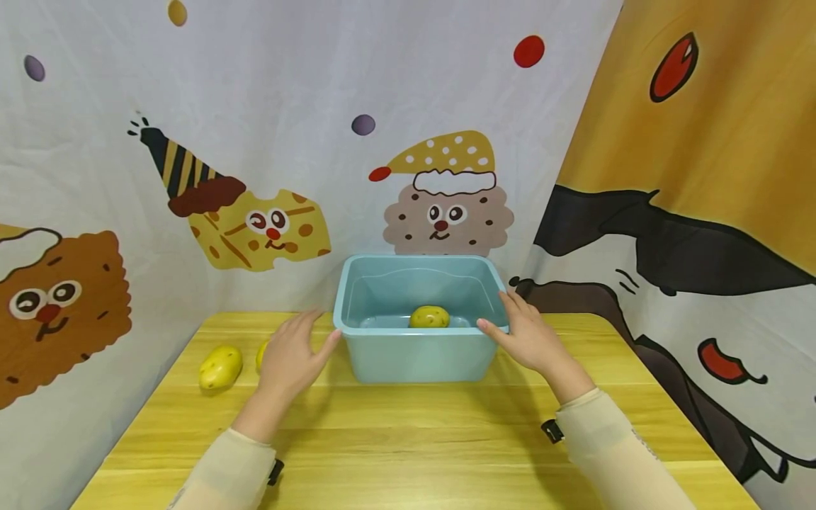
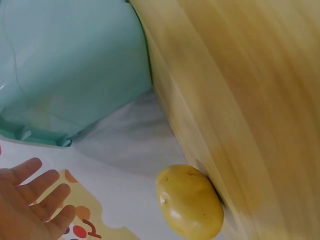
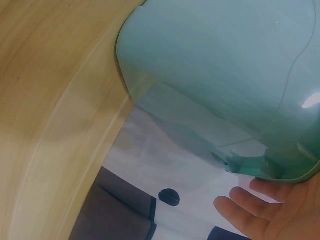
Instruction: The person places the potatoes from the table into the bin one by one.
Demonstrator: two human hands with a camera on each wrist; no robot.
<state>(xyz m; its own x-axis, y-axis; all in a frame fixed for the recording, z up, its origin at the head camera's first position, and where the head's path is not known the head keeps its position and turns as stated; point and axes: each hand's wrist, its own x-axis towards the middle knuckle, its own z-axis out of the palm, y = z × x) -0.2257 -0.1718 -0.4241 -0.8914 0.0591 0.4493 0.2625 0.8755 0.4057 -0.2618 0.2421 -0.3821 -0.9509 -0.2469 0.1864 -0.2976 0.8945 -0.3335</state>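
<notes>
A light blue plastic bin [image 1: 417, 358] stands on the wooden table, with one yellow potato [image 1: 430, 316] on its floor. My left hand [image 1: 290, 361] is just left of the bin, apart from its rim, fingers extended and thumb spread. In the left wrist view its fingers [image 2: 47, 200] point toward the bin's wall. My right hand [image 1: 532, 336] is at the bin's right front corner, with loosely straight fingers along the rim; the right wrist view shows the fingers [image 3: 250, 205] beside the rim's underside. Behind my left hand, another potato [image 1: 261, 353] is mostly hidden.
A further potato [image 1: 220, 367] lies on the table's left side. The wooden tabletop [image 1: 408, 446] stretches in front of the bin. A printed cloth [image 1: 287, 85] with cartoon faces hangs behind the table and along its sides.
</notes>
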